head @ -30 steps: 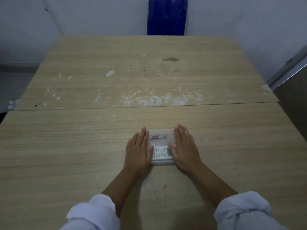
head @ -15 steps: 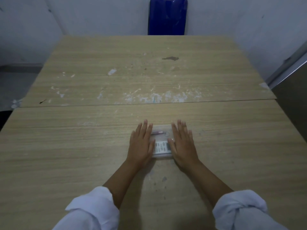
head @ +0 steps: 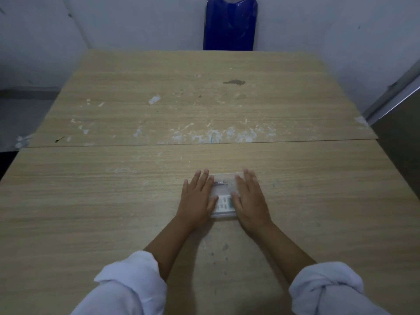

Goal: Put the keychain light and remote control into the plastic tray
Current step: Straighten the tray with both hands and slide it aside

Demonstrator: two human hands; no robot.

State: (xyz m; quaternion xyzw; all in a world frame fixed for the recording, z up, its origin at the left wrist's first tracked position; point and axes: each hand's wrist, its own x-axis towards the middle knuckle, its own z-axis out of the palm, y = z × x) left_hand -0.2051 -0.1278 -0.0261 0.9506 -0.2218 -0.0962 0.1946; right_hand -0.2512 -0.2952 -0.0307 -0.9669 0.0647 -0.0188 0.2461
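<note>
Clear plastic tray [head: 223, 178] is sitting on the near half of the wooden table [head: 91, 201], just in front of the person, and both task items are lying inside it: the remote control [head: 223, 203], white with rows of buttons, is filling the six o'clock end, while the keychain light [head: 219, 183], a thin reddish bar, is resting toward the eleven o'clock corner. Judging from this, the placing looks done and only a release or a nudge is left.

Trouble from here would most likely be coming from the hands themselves. The tray looks light and the tabletop smooth, so an uneven push from one side could be skewing or sliding it, and a quick lift of the palms could be dragging a wall up and tipping the keychain light out. The remote control appears to be fitting tightly, so it may be riding on the rim rather than lying flat; that cannot be told here.

The left hand [head: 197, 201] is lying flat against the nine o'clock wall, fingers straight and pointing to twelve, thumb touching the remote's edge. The right hand [head: 250, 201] is mirroring it at three o'clock. Both are spread and gripping nothing, merely bracketing the tray. White rolled sleeves [head: 325, 289] are bunching at the forearms; a blue chair back [head: 230, 23] is standing at twelve o'clock beyond the table.
</note>
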